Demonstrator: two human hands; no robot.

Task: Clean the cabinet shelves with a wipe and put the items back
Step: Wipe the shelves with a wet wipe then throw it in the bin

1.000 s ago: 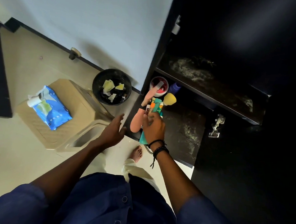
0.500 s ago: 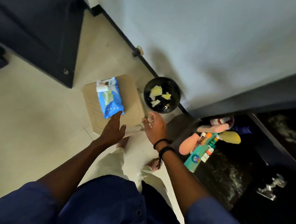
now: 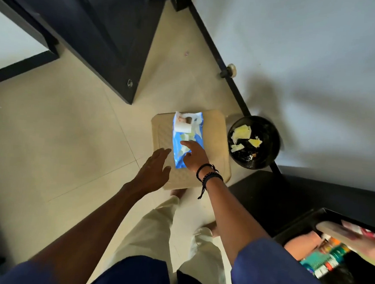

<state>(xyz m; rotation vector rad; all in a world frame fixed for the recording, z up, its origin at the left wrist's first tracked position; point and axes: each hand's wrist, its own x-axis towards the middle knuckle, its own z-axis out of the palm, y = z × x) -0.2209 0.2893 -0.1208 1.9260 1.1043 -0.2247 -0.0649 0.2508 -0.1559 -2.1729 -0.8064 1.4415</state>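
Observation:
A blue pack of wipes (image 3: 188,132) with its white flap lifted lies on a beige plastic stool (image 3: 215,143). My right hand (image 3: 194,156) is over the pack, its index finger stretched onto the pale wipe at the opening. My left hand (image 3: 155,167) hovers with straight fingers at the pack's left edge and holds nothing. At the bottom right, the dark cabinet shelf (image 3: 297,227) carries a blurred heap of items: a teal tube (image 3: 322,258) and pink pieces (image 3: 301,245).
A black bin (image 3: 267,144) with yellowish used wipes stands by the wall, right of the stool. A black cabinet door (image 3: 105,38) stands open at the upper left. Cream floor tiles (image 3: 61,145) spread to the left. My feet are below the stool.
My view swung left from the cabinet to the stool. My right hand let go of the items on the shelf and moved onto the wipes pack; my left hand moved beside the pack.

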